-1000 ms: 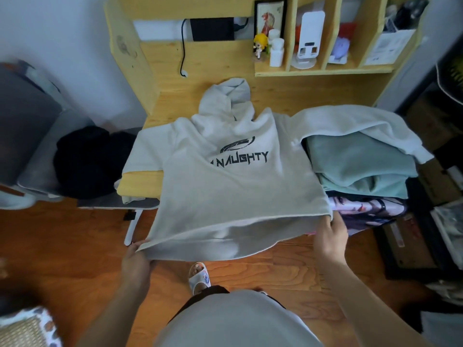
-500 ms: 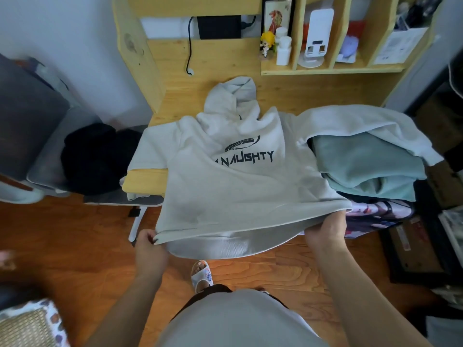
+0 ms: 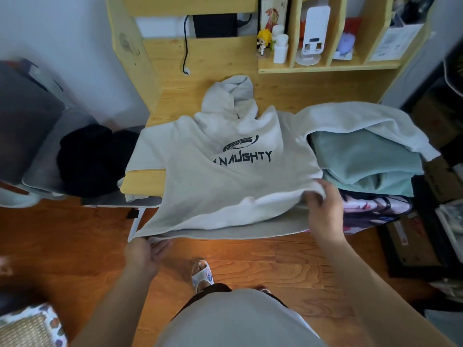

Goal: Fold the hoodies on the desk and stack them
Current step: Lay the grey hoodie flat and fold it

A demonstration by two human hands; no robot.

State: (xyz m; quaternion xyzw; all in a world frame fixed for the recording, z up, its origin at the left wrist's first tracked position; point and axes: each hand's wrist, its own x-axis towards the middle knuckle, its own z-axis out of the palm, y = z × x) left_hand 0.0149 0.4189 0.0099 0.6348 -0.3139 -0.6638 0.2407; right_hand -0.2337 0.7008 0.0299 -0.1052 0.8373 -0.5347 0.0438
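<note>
Right hand [image 3: 325,209] now pinches the hem corner of the grey hoodie [image 3: 225,176] and has carried it up over the desk edge, higher than half a second ago when it hung level with the other corner; fingers curled round the cloth, thumb under the fold. Left hand [image 3: 144,251] still grips the opposite hem corner down low, off the desk front, fingers partly hidden beneath the fabric, so the hem now runs on a slant. Likely reading: the bottom fold has started from the right side, left corner has to follow, sleeves not yet tucked. Hoodie lies chest-up with black NAUGHTY print [image 3: 244,159] showing, hood [image 3: 230,96] toward the back of the desk [image 3: 145,181], left sleeve hanging off the desk's left edge, right sleeve [image 3: 363,121] draped over the teal folded stack [image 3: 363,161] just beside it on the right. Under that stack a printed picture mat [image 3: 375,209] sticks out. Shelf unit [image 3: 325,67] at the back holds a small yellow-haired figurine [image 3: 264,42], white bottles [image 3: 280,47], a white stand [image 3: 313,36]; black cable [image 3: 185,53] dangles. Black garment [image 3: 92,156] on a chair to the left; wooden floor [image 3: 62,234] below, a slipper [image 3: 201,275] visible.
</note>
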